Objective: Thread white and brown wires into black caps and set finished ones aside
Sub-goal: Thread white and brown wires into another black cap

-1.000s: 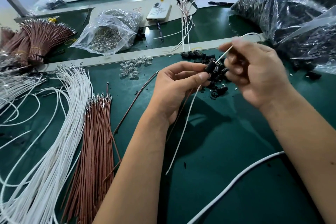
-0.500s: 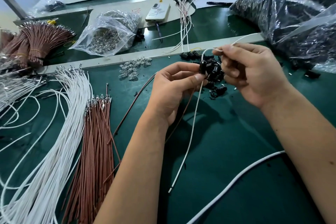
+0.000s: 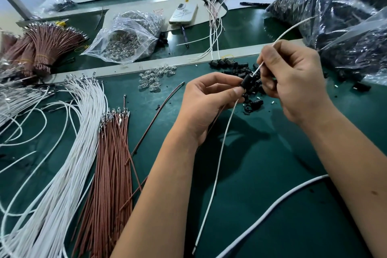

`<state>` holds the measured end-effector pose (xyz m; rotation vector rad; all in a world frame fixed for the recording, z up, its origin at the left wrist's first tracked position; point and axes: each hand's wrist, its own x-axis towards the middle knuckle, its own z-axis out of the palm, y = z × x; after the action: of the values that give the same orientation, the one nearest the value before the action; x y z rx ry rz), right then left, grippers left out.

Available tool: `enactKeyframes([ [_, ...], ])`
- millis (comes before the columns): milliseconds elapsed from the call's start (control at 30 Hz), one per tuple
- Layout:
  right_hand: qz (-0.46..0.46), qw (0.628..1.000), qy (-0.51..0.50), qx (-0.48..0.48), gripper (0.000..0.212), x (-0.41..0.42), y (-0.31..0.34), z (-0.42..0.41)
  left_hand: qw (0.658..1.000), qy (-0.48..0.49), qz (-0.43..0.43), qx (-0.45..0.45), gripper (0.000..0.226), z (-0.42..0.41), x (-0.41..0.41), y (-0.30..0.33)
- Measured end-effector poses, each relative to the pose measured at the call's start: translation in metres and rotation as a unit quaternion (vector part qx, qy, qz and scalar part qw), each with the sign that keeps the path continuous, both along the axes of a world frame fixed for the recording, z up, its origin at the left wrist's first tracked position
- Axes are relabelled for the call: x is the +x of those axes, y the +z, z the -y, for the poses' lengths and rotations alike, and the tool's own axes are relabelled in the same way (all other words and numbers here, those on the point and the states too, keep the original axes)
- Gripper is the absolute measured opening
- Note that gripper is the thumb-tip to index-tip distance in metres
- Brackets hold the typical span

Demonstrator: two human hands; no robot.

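Note:
My left hand (image 3: 206, 100) pinches a black cap (image 3: 245, 82) between thumb and forefinger above the green mat. A white wire (image 3: 219, 153) runs through the cap: its tail hangs down toward me, and its upper length rises to the right. My right hand (image 3: 291, 81) pinches that upper length just above the cap. A brown wire (image 3: 150, 123) lies under my left hand, partly hidden by it. Loose black caps (image 3: 230, 65) are heaped behind my hands. Finished wired caps (image 3: 213, 23) lie further back.
A bundle of white wires (image 3: 69, 142) and a bundle of brown wires (image 3: 113, 153) lie on the left. Clear LEDs (image 3: 155, 77) are scattered mid-table; a bag of them (image 3: 125, 37) and a phone (image 3: 184, 12) sit behind. Large black bags (image 3: 339, 10) fill the right.
My right hand has drawn the white wire further through the cap, up and to the right. The free top end now sticks out longer and the hanging tail has shifted.

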<state>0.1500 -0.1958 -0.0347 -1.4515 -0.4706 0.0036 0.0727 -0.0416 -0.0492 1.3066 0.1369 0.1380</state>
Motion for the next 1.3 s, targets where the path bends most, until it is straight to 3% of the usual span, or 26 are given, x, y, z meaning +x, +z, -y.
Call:
enactKeyframes([
  [333,-0.046,0.997,0.056,-0.019,0.017,-0.01,-0.008,-0.01,0.993,0.071,0.007,-0.095,0.017,0.007,0.004,0.002],
  [667,-0.035,0.979,0.142,-0.142,0.008,-0.02,-0.014,-0.017,0.965,0.083,0.003,-0.249,0.014,0.014,0.004,0.009],
  [800,-0.06,0.98,0.141,-0.128,0.013,-0.02,-0.013,-0.017,0.973,0.079,0.01,-0.215,0.013,0.015,0.003,0.01],
  [967,-0.043,0.967,0.176,-0.179,0.021,-0.018,-0.011,-0.014,0.985,0.107,0.032,-0.135,0.013,0.002,0.003,0.01],
  [1067,-0.051,0.971,0.174,-0.157,0.017,-0.018,-0.01,-0.014,0.989,0.111,0.026,-0.092,0.015,0.0,0.003,0.008],
  [1200,-0.074,0.98,0.146,-0.114,0.038,-0.016,-0.009,-0.012,0.993,0.091,0.023,-0.066,0.017,0.0,0.001,0.008],
  [1300,-0.078,0.975,0.156,-0.134,0.035,-0.016,-0.009,-0.011,0.995,0.082,0.014,-0.055,0.016,-0.002,0.0,0.009],
])
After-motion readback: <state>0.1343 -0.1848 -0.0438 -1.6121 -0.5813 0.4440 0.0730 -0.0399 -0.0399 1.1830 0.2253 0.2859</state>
